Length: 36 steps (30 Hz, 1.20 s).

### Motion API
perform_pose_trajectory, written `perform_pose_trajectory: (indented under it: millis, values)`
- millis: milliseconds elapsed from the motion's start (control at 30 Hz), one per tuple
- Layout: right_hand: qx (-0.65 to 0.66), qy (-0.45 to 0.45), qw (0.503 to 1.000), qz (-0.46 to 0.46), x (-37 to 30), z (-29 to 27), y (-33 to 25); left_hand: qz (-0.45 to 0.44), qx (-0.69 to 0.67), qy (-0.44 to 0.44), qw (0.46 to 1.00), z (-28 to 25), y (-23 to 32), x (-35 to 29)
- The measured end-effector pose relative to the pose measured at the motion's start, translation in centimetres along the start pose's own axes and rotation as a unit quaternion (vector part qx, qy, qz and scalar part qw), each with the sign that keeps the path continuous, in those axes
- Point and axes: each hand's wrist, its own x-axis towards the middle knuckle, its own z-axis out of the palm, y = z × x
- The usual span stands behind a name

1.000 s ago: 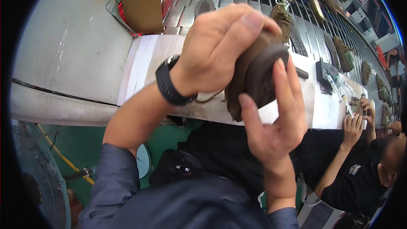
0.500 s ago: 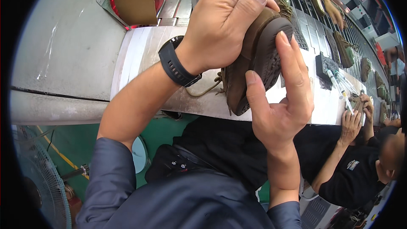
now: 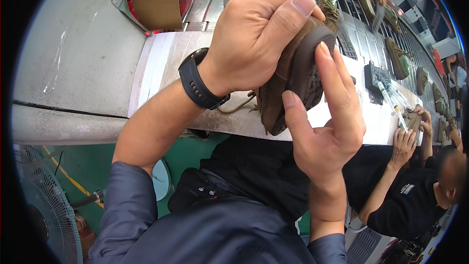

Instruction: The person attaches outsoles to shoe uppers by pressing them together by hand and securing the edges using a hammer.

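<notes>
A brown shoe [image 3: 271, 93] with a dark rubber sole [image 3: 304, 63] is held up tilted over the bench, its sole turned to the right. My left hand [image 3: 259, 36], with a black watch on its wrist, is closed round the upper end of the shoe, the thumb along its edge. Against the sole lie the thumb and fingertips of my right hand [image 3: 332, 122], gripping it from the right. A lace [image 3: 237, 106] hangs out beside the shoe, below my left wrist. My left hand hides much of the shoe's upper.
Behind the shoe runs a metal roller conveyor [image 3: 215, 7] with several shoes and soles. A black box [image 3: 375, 82] and syringes [image 3: 391, 95] stand on the bench at right, near a co-worker's hands [image 3: 404, 142]. A cardboard piece [image 3: 155, 0] stands at upper left; a fan [image 3: 46, 205] is lower left.
My left wrist has dropped slightly, and the shoe has shifted a little with both hands still on it. At the far upper right, another person's hand has moved up, with a dark sole now beneath it.
</notes>
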Motion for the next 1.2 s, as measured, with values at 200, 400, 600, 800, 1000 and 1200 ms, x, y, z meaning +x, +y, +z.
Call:
perform_pose_trajectory:
  millis: [200,400,600,800,1000,1200]
  values:
    - [0.009,-0.024,1.0,-0.009,0.3,-0.2,0.8,0.035,-0.026,0.017,0.999,0.7,-0.7,0.6]
    - [-0.005,-0.022,1.0,-0.015,0.3,-0.1,1.3,0.011,-0.056,0.035,0.998,1.6,-1.0,0.8]
    - [0.046,0.003,0.999,-0.006,-0.3,0.2,2.2,-0.016,-0.054,0.037,0.998,2.3,-1.1,1.0]
    - [-0.069,-0.013,0.997,-0.034,0.4,0.2,2.3,-0.006,-0.031,0.048,0.998,2.6,-1.7,1.8]
    - [0.031,-0.083,0.995,0.038,0.9,0.4,5.2,-0.064,0.001,0.057,0.996,2.0,-1.9,2.1]
    - [0.049,-0.069,0.995,0.043,-0.3,-0.2,6.0,-0.016,0.015,0.072,0.997,2.7,-3.4,2.7]
